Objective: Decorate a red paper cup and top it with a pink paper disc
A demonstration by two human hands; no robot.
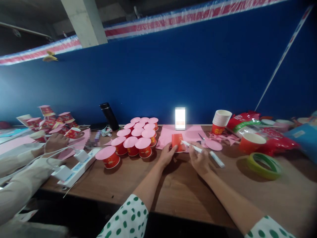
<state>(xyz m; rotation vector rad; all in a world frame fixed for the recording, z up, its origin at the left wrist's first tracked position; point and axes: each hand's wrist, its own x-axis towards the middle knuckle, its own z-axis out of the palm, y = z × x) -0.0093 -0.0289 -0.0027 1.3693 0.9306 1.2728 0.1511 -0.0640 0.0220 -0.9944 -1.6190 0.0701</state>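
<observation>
An orange-red paper cup (176, 141), its pale rim seemingly lowermost, stands low over the table (138, 185), centre. The left grip (168, 154) clasps its left side; the right grip (199, 161) pinches a slim white marker pen (195, 147), tip at or just beside the cup's right side. The step in hand looks like marking that side; a further stroke calls for a steady cup and light tip pressure. Left lie red cups topped with pink paper discs (143, 143). Tip contact and any fresh mark are hard to make out; the bright upright screen (180, 117) is pixelated.
</observation>
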